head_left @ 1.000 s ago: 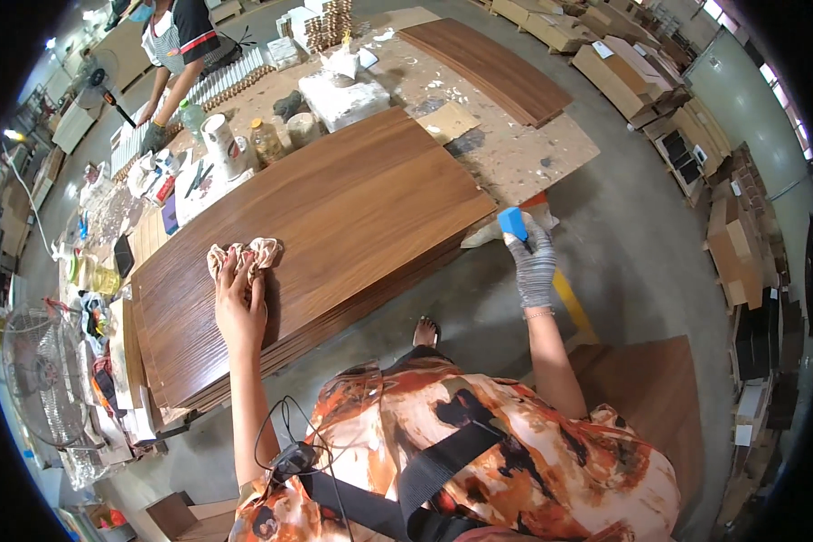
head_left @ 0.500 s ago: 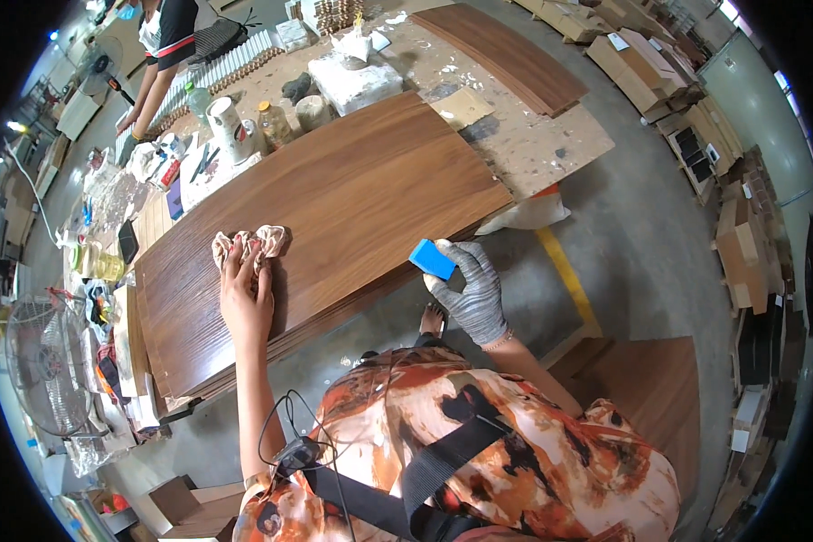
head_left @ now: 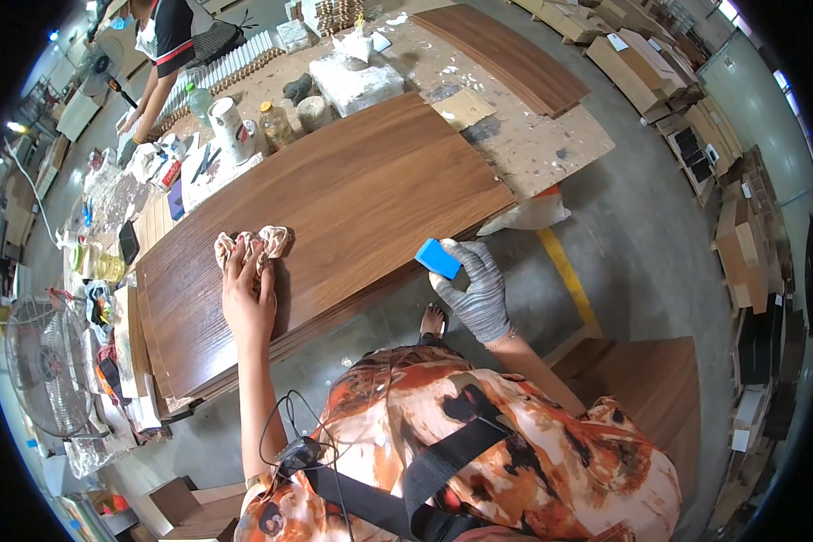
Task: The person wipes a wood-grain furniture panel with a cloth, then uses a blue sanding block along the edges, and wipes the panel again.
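Note:
A wide brown wood-grain panel (head_left: 361, 190) lies on top of a stack in front of me. Bare, my left hand (head_left: 247, 294) presses a crumpled pale pink rag (head_left: 271, 241) onto the panel's left part, fingers bent over the cloth. My right hand (head_left: 476, 287), in a grey knit glove with bare thumb and fingertips, pinches a small blue block (head_left: 437, 259). It holds the block just off the panel's near right edge, above the floor.
Behind the panel, a stained worktable (head_left: 551, 154) carries a white cup (head_left: 230, 126), a glass jar (head_left: 276, 126), a white block (head_left: 357, 83) and more brown panels (head_left: 506, 54). A co-worker (head_left: 167, 54) leans in at far left. A fan (head_left: 50, 361) stands left; stacked boards (head_left: 641, 379) lie right.
My right hand and the blue block have shifted slightly to the right. My left hand and the rag have barely moved. The co-worker's arms have moved a little.

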`<state>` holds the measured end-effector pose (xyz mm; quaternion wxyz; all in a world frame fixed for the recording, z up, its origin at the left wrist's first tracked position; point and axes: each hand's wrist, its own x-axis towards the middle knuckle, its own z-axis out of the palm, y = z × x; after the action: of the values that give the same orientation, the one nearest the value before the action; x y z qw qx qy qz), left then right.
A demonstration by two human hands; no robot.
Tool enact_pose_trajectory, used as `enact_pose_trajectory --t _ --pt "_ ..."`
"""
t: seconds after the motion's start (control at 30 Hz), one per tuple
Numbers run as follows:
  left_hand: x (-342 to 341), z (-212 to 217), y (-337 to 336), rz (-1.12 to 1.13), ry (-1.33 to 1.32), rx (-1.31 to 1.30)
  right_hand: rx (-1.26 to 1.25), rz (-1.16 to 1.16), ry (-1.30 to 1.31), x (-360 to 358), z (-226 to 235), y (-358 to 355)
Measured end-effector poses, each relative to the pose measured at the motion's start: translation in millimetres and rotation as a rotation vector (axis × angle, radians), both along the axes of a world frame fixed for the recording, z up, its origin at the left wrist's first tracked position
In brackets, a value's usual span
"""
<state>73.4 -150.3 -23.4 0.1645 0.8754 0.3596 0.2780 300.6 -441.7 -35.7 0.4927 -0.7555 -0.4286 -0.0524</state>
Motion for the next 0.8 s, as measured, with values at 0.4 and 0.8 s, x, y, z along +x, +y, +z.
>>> enact_pose_trajectory --t 0.4,0.8 --pt "1 2 -2 -0.02 -0.019 0.041 0.017 -0.189 -0.107 43 -4 -24" --pt "1 10 -6 0.014 0.03 -0.06 0.011 -0.45 0.103 124 0 -58"
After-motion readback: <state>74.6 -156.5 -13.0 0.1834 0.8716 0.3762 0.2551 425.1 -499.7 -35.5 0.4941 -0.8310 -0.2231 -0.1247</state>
